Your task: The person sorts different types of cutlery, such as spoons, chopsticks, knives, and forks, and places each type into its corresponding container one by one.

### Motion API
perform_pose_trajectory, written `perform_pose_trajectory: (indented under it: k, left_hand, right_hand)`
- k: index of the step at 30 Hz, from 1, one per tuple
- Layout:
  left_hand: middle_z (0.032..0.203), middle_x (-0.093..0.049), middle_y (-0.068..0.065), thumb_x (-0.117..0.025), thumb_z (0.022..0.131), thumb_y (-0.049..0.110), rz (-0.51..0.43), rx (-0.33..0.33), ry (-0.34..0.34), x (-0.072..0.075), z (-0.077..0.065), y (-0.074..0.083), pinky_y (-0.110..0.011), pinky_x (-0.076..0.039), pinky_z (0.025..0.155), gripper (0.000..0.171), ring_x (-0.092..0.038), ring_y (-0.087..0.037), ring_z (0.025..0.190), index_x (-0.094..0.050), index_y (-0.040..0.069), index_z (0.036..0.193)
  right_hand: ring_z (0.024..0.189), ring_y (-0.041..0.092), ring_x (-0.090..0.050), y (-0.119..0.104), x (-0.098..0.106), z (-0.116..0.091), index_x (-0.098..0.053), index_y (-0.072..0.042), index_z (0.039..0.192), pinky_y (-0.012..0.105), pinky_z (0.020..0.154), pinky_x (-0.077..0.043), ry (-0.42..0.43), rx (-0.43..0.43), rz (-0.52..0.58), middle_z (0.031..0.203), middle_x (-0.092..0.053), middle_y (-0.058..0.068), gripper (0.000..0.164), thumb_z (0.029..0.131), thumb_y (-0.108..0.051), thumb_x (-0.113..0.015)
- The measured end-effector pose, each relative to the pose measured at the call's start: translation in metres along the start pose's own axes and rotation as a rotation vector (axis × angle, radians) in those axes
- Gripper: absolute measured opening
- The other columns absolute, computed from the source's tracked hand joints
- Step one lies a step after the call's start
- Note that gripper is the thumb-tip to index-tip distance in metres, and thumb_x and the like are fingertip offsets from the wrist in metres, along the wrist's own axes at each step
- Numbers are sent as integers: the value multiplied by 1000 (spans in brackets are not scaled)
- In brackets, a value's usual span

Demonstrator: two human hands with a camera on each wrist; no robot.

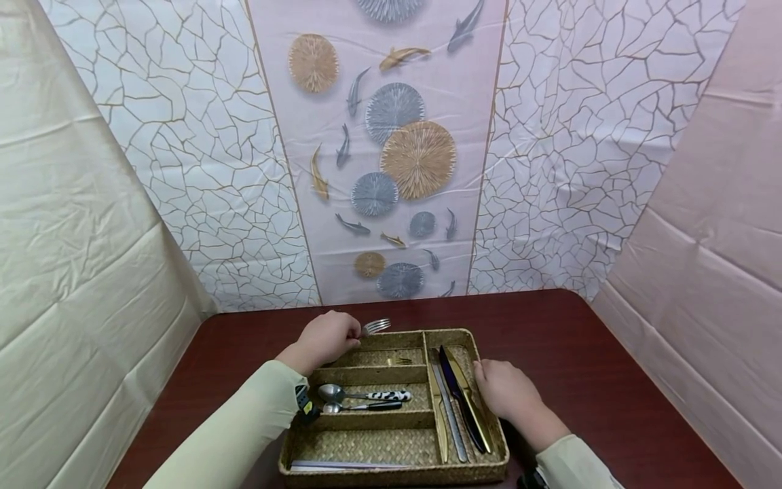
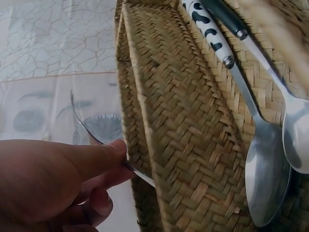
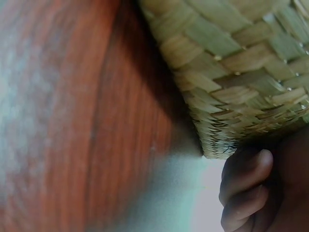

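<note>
My left hand (image 1: 326, 337) pinches a silver fork (image 1: 377, 326) above the back-left compartment of a woven cutlery tray (image 1: 391, 478). The tines point right in the head view; in the left wrist view the fork (image 2: 83, 124) slants between thumb and fingers beside a woven divider (image 2: 183, 121). A gold fork (image 1: 400, 361) lies partly visible in that back compartment. At the tray's right side, my right hand (image 1: 506, 388) holds the rim with curled fingers; the right wrist view shows these fingers (image 3: 244, 193) against the outer wall (image 3: 231, 63), the thumb hidden.
The middle compartment holds a spoon with a black-and-white handle (image 1: 389, 395) and a black-handled spoon (image 1: 383, 405). Several knives, one dark (image 1: 462, 401), lie lengthwise in the right compartment. Pale chopsticks (image 1: 348, 466) lie at the front. Beneath is a dark red table (image 1: 611, 394).
</note>
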State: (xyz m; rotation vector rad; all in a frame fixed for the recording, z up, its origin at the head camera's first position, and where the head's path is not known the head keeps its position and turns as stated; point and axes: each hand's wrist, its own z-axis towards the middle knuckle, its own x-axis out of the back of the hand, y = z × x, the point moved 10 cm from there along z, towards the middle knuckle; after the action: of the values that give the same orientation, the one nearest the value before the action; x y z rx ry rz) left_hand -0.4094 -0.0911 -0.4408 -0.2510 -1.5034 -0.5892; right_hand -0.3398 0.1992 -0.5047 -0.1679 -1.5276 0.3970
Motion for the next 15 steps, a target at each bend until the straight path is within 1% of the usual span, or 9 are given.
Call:
perform_pose_trajectory:
  k: [2,4,5,8,9,11,14,15]
  left_hand:
    - [76,-65,13,-73,89,26,6,0,-16,-4,2,1,-30,-43,51,15,-50,-6,54,-68,26,75]
    - [75,-65,13,-73,88,25,7,-5,-31,-8,3,3,-30,-43,51,14,-51,-7,54,-70,24,75]
    - [72,-63,12,-74,88,25,13,-8,-34,-9,5,4,-30,-41,51,16,-49,-7,54,-69,23,73]
    - [65,-54,10,-75,87,24,33,-15,-45,-11,8,8,-31,-36,52,27,-43,-10,54,-60,23,64]
    - [62,-50,9,-75,87,23,40,-18,-47,-11,9,10,-31,-34,52,33,-40,-11,54,-55,22,61]
    - [61,-40,7,-76,86,23,49,-19,-55,-13,11,12,-32,-30,52,43,-33,-11,54,-43,22,59]
    - [60,-28,6,-77,85,23,45,-23,-78,-17,14,15,-32,-25,51,52,-26,-13,53,-33,23,58]
    - [60,-25,6,-77,84,25,49,-23,-84,-19,14,16,-32,-24,51,54,-24,-13,53,-31,23,58]
  right_hand:
    - [87,31,-65,0,0,0,-61,-17,81,58,80,-53,2,1,1,82,-67,9,48,106,-39,-26]
    - [84,29,-65,0,-1,-1,-59,-17,79,57,78,-53,-3,0,0,74,-62,6,49,106,-39,-25]
    - [83,28,-65,0,0,0,-58,-18,78,56,77,-53,-2,0,0,71,-61,4,49,106,-39,-25]
    - [81,28,-65,1,0,0,-58,-17,76,56,76,-53,2,-1,-3,72,-61,5,49,106,-38,-26]
    - [82,28,-65,1,0,0,-59,-17,77,56,77,-53,3,-2,-2,75,-63,6,49,106,-38,-26]
    - [88,31,-65,1,0,0,-64,-14,85,58,80,-53,8,0,2,87,-69,11,49,106,-38,-27]
    - [94,34,-65,2,0,-1,-67,-11,95,59,84,-52,7,-1,5,101,-71,15,50,106,-39,-27]
    - [95,34,-65,1,0,-1,-68,-11,96,59,84,-52,5,-2,6,102,-71,15,51,106,-39,-27]
